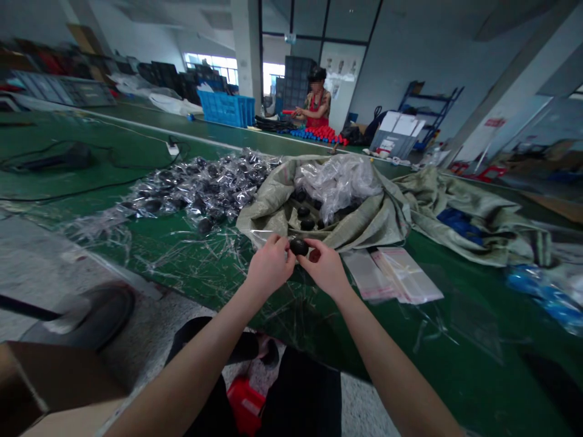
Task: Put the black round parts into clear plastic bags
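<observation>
Both my hands meet over the green floor, pinching a small round black part (299, 246) between them, with a clear plastic bag hanging below it. My left hand (269, 265) grips the part from the left, fingers closed. My right hand (324, 265) holds it from the right, fingers closed. Just beyond sits an open woven sack (364, 221) with several loose black parts (304, 217) and crumpled clear plastic (337, 182) inside. A pile of bagged black parts (204, 188) lies to the left.
A stack of flat clear bags (394, 276) lies right of my hands. A second sack (460, 212) lies further right. A cardboard box (54, 382) stands at lower left. Another person (315, 103) works far back near red and blue parts (321, 133) and blue crates (226, 108).
</observation>
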Tool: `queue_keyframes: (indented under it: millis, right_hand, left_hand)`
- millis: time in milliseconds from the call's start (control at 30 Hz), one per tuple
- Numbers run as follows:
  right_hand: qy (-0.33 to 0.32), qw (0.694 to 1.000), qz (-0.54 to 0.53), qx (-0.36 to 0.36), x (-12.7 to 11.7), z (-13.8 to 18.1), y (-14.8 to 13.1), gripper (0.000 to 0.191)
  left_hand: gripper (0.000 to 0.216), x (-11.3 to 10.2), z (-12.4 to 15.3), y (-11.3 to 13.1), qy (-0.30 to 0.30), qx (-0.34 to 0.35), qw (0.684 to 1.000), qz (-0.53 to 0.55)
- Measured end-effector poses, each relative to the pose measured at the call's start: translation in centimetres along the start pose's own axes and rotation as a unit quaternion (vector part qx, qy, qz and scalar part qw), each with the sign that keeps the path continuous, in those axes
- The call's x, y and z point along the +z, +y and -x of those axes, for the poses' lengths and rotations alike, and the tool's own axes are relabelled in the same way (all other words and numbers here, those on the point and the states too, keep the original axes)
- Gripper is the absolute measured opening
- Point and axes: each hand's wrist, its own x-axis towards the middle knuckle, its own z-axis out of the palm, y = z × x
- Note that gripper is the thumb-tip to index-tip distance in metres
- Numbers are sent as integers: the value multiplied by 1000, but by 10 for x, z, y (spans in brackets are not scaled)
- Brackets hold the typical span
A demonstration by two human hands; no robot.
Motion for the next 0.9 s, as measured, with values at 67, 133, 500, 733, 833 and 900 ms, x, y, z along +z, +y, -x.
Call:
queue_keyframes:
  millis: [67,133,500,733,833,900]
  right_hand:
    - [18,999,19,-25,-3,-3,-5,35]
    - [21,999,10,-30,-6,-8,-7,32]
    - [-106,994,-16,14,-35,-49,-17,38]
    - [-64,991,-49,104,-48,-73,-26,24]
    - [-37,995,-18,86,-48,-76,-22,20]
    - [-22,997,30,66,-48,-75,-20,18]
  left_hand:
    - [13,-1,-2,-2,15,-1,999,30]
    - [11,-2,-5,-4,30,-2,998,59]
    - [19,2,-32,1,19,-84,984,155]
    - [17,1,-49,12,11,-110,976,187]
    - [17,1,-51,15,2,-122,976,182]
    - [17,2,-52,17,-4,-131,978,163]
